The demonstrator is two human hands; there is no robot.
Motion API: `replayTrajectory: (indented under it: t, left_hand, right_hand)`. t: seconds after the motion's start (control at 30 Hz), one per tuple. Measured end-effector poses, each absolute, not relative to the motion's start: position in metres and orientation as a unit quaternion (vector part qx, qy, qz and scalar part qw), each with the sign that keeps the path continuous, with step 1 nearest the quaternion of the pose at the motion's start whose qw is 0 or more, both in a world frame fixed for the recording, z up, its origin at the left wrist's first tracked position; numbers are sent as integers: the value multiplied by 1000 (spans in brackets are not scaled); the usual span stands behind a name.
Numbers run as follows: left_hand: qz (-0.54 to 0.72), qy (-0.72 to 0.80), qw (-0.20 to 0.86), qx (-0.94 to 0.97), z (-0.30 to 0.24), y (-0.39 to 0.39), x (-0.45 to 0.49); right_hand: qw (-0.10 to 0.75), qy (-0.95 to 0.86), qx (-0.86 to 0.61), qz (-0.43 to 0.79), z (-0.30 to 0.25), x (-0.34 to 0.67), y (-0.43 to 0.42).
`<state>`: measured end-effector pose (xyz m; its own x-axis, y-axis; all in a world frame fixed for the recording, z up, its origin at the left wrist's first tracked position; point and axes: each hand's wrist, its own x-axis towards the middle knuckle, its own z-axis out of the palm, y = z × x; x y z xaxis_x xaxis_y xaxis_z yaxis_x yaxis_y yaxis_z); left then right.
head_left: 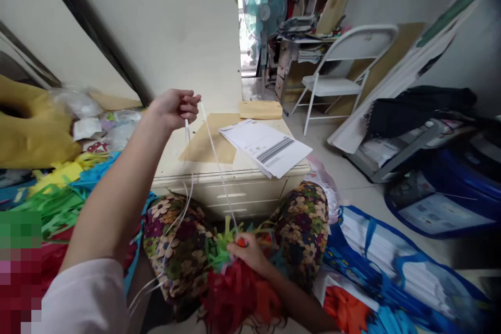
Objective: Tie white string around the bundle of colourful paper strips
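While the left hand (178,107) pinches white string (221,173) aloft, the grip of the right hand (249,252) encloses bundled coloured strips (230,292).

The left arm (125,193), bare below a pale sleeve (84,295), extended upward from 8 o'clock to the left hand (180,108), which was raised at 10 o'clock with its fingers curled in toward the palm. The right hand (250,253) was held low at 6 o'clock, well apart from the left, its fingers folded in a grip, while the bare right forearm (299,297) slanted in from 5 o'clock.
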<state>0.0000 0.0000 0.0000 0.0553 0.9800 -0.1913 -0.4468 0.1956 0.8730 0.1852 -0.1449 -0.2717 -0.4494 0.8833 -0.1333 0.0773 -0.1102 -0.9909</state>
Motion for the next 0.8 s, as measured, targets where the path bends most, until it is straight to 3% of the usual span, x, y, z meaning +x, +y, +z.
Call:
replayTrajectory:
  t: [0.2,0.4,0.57,0.8]
  left_hand:
    - [537,453,610,367,-7,-3,3]
    - [500,507,511,482,-23,-14,34]
    - [328,552,427,637,-54,-41,68]
    - [65,450,161,876,-105,-94,95]
  right_hand:
    - [305,-571,-389,655,-275,183,-155]
    - [342,-532,-380,675,-274,179,-143]
    - [375,-496,-328,711,-250,176,-116]
    - [415,-456,-302,727,-220,185,-91]
